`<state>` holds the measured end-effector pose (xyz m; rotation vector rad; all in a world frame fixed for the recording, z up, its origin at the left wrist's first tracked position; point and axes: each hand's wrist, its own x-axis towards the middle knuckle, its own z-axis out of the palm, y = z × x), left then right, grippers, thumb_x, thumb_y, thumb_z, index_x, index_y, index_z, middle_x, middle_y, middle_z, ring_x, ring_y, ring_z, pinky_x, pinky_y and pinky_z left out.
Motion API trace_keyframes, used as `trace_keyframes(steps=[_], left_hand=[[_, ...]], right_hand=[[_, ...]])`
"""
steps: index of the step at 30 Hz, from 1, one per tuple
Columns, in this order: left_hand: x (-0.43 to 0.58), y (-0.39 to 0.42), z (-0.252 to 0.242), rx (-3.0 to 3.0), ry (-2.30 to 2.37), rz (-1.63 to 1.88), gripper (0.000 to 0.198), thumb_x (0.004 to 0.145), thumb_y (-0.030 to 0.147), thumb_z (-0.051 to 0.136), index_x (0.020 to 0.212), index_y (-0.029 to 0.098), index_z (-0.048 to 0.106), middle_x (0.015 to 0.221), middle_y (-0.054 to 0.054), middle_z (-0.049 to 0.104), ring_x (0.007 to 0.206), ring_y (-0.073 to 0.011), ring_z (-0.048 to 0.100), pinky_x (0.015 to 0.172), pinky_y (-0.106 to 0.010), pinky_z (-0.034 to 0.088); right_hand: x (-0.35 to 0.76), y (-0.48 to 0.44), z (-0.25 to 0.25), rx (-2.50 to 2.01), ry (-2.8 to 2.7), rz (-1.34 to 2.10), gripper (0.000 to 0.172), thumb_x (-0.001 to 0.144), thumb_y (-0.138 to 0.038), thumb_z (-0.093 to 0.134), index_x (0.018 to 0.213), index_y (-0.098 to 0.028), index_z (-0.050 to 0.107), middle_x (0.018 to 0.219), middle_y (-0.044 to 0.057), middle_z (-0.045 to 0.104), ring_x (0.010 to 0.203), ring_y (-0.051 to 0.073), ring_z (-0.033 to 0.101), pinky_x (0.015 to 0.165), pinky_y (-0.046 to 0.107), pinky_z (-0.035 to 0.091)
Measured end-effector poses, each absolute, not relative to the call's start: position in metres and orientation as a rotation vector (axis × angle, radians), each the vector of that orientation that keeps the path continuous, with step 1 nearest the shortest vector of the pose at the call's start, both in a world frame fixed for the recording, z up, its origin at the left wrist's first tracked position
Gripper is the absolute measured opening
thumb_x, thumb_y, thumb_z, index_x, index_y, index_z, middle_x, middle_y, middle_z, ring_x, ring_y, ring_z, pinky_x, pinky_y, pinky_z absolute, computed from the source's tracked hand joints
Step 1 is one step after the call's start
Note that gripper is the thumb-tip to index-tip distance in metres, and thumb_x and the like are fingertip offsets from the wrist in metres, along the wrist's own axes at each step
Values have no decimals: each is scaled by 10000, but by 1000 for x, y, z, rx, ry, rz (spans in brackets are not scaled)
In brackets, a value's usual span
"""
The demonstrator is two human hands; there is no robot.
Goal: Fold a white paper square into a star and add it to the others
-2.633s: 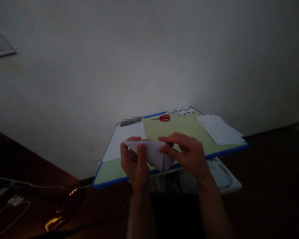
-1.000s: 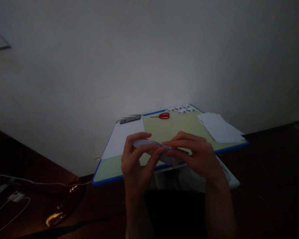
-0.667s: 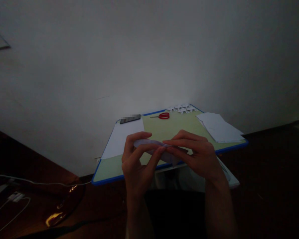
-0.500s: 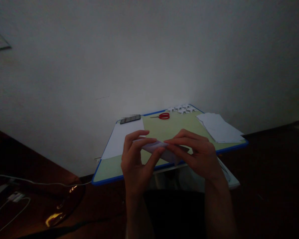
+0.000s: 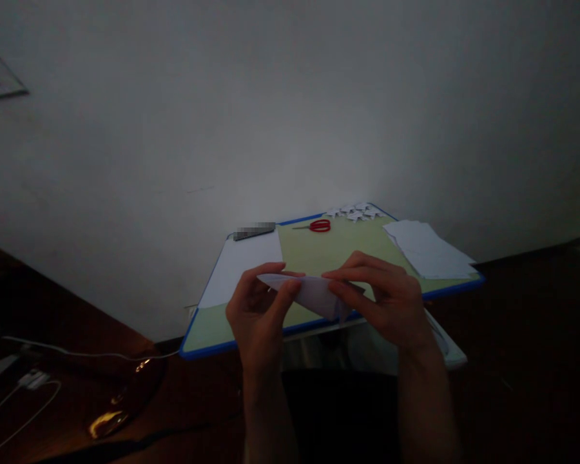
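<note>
A folded piece of white paper (image 5: 315,298) is held up between both hands, above the near edge of the small table (image 5: 309,254). My left hand (image 5: 261,309) pinches its upper left edge between thumb and fingers, and a pointed tip sticks out past the thumb. On the other side, my right hand (image 5: 381,293) grips the paper's upper right part with thumb and index finger. A loose flap hangs below near the right fingers. The part behind the right thumb is hidden.
Red-handled scissors (image 5: 319,225) lie toward the table's back, near several small folded paper shapes (image 5: 356,211). White sheets (image 5: 428,248) are stacked at right. A dark flat device (image 5: 254,232) rests on a white sheet (image 5: 244,264) at left. Behind stands a wall (image 5: 290,116).
My left thumb and fingers have slid left along the paper's top edge, away from the right fingertips. More of the paper's front now shows. My right hand has barely moved.
</note>
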<state>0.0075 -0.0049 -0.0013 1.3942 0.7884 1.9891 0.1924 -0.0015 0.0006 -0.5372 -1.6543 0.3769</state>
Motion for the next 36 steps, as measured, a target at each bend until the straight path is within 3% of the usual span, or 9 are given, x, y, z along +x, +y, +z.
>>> trace_keyframes(steps=[7, 14, 21, 27, 32, 36], left_hand=[[11, -4, -2, 1324, 794, 2077, 206, 776, 208, 925, 899, 211, 760, 776, 3, 817, 697, -151, 796, 673, -221, 629], [18, -5, -1, 1234, 867, 2122, 291, 713, 270, 968, 920, 213, 772, 733, 0, 822, 654, -184, 800, 658, -269, 656], [19, -7, -1, 1265, 837, 2096, 301, 857, 491, 858, 858, 194, 807, 750, -37, 821, 618, -146, 759, 668, -256, 637], [14, -3, 4, 1140, 665, 2241, 308, 869, 474, 854, 783, 185, 790, 702, -4, 778, 587, -112, 727, 577, -198, 573], [0, 2, 3, 1169, 679, 2337, 201, 879, 377, 858, 826, 193, 798, 726, -1, 780, 640, -120, 725, 621, -221, 579], [-1, 0, -5, 1347, 712, 2030, 255, 909, 418, 824, 1041, 200, 829, 919, -64, 830, 765, -135, 734, 753, -253, 597]], right_hand=[[191, -1, 2, -547, -1643, 308, 169, 952, -153, 765, 1064, -269, 815, 866, 2, 728, 746, 130, 661, 621, 277, 515], [191, 1, 2, -538, -1616, 274, 142, 936, -126, 776, 1018, -239, 802, 849, -6, 736, 744, 121, 665, 648, 273, 520], [192, 1, -1, -501, -1592, 348, 162, 935, -119, 773, 1023, -253, 800, 876, -10, 747, 770, 126, 670, 658, 280, 510], [202, 5, -7, -517, -1537, 328, 210, 926, -88, 762, 1006, -277, 807, 864, -26, 755, 784, 130, 667, 678, 288, 509], [223, 10, -13, -540, -1409, 256, 258, 900, -57, 765, 978, -297, 819, 842, -33, 760, 784, 138, 663, 663, 282, 507], [221, 8, -12, -531, -1424, 269, 262, 902, -63, 765, 990, -304, 819, 859, -26, 772, 798, 146, 673, 668, 284, 514]])
